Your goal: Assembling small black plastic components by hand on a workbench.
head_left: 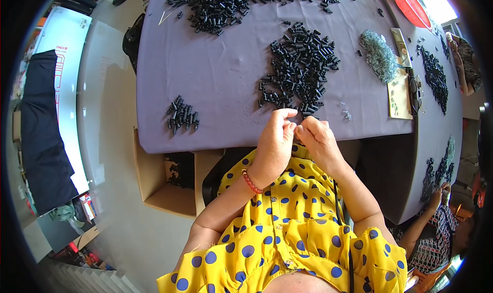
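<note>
My left hand (277,139) and my right hand (319,141) meet at the table's near edge, just in front of a heap of small black cylindrical parts (303,61). The fingers of both are curled, thumbs toward each other, in a pinch. Whatever they pinch is hidden or too small to name. A bracelet of reddish beads (251,182) circles my left wrist. To the left lies a smaller group of the black parts (181,114). A few tiny clear pieces (346,115) lie right of my right hand.
A tangled pile of clear greyish pieces (379,55), a yellowish card (400,95) and glasses (415,95) lie to the right. A large black heap (221,7) spreads far back, near a red basket (412,6). An open cardboard box (154,185) stands below left. Other people work along the right side.
</note>
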A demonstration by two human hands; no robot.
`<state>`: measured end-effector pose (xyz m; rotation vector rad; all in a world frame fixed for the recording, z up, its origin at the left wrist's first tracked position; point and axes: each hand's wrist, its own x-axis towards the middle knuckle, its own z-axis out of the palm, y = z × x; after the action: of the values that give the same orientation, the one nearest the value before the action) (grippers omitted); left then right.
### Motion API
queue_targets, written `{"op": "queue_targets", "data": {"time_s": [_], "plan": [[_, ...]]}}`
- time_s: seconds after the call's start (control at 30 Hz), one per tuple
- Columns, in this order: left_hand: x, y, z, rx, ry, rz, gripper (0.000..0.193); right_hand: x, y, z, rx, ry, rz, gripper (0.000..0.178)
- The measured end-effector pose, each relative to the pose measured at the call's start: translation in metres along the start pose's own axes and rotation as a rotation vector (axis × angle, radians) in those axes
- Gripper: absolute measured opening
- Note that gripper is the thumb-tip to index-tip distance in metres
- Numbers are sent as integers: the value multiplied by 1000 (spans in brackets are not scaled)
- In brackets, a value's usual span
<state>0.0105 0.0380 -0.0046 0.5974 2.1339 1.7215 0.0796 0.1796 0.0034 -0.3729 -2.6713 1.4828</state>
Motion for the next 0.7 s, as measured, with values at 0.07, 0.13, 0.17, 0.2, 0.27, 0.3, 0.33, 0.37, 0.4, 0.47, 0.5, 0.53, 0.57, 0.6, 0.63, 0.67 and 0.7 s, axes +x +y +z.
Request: {"op": "queue_targets", "data": {"time_s": [0.07,0.13,0.17,0.2,0.27,0.3,0.33,0.37,0.4,0.47,0.5,0.53,0.57,0.6,0.63,0.67,0.7], "plan": [[0,-3,-3,-5,-15,-47,23,1,-2,-1,-5,-29,-14,9],[6,-10,-8,-184,-157,-268,24,3,-7,0,-375,136,-403,8],[7,-8,-10,-184,-157,-268,24,3,-9,-1,-454,146,-441,9],[9,-5,-13,-255,-181,-345,24,3,-6,1,-454,146,-441,9],[10,-2,-15,-326,-205,-420,23,3,0,5,-288,154,-400,5],[10,-3,-15,-334,-206,-368,23,2,-1,3,-288,155,-400,5],[8,-5,-14,-343,-204,-317,24,1,-3,0,-217,71,-313,5],[7,-7,-13,-343,-202,-318,24,0,-4,-3,-146,-12,-225,7],[5,-8,-12,-328,-185,-277,23,1,-5,-4,-146,-14,-226,7],[4,-8,-11,-314,-170,-236,23,1,-7,-7,11,-118,-21,11],[4,-8,-11,-338,-181,-279,23,0,-7,-7,10,-119,-21,11],[5,-7,-12,-363,-192,-322,24,0,-7,-6,34,-97,-24,11],[7,-4,-14,-363,-192,-322,24,0,-7,-5,58,-75,-28,10],[9,1,-16,-362,-214,-401,23,0,-5,-5,57,-75,-28,10],[10,5,-19,-359,-234,-480,23,1,-3,-4,-33,-18,-147,9],[11,4,-20,-358,-233,-480,23,2,-2,-3,-123,40,-265,9],[12,4,-21,-362,-221,-482,22,3,-4,-3,-122,40,-266,9]]}}
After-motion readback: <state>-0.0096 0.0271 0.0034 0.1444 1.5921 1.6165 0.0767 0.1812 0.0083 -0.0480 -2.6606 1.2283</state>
